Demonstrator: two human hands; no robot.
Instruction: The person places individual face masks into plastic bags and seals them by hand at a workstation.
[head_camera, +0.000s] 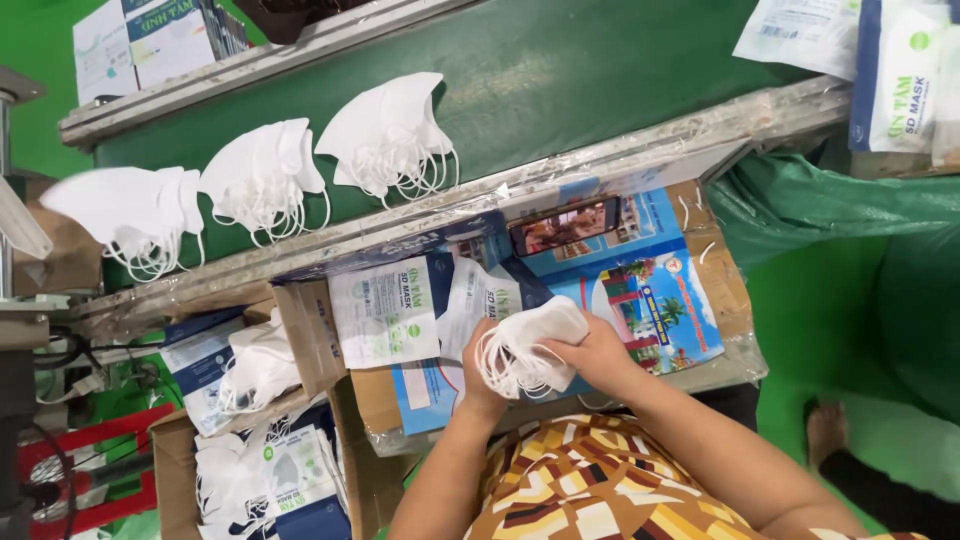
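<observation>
Both my hands on one stack of white masks (528, 345), held over the work board (640, 290) in front of me. Left hand (482, 385) under/behind the stack, fingers mostly hidden by masks, looks wrapped around the ear-loop end; right hand (590, 355) clamped on the stack's right edge, thumb on top. So both closed on the same stack, not flat on the board, lifted a bit above it as far as I can tell.

Flat pouches (385, 312) lie just left of the stack, white w/ green print, a second one partly under my left hand. No mask inside a pouch in my hands yet; stack not entered any pouch opening that I can see.

Progress, my judgement: stack gathered and squared in hand = done; bagging it = left. Box (262, 470) lower left holds filled pouches + loose masks, so some packs look finished already. Three more stacks (262, 175) wait on the green belt (560, 80) above, well apart from my hands, untouched, so plenty left.

Phone (565, 225) propped at the board's top edge, screen on. More printed packs (900, 75) top right, off the belt. Someone's bare foot (825, 430) on the green floor at right, not mine. My patterned shirt fills the bottom of the view
</observation>
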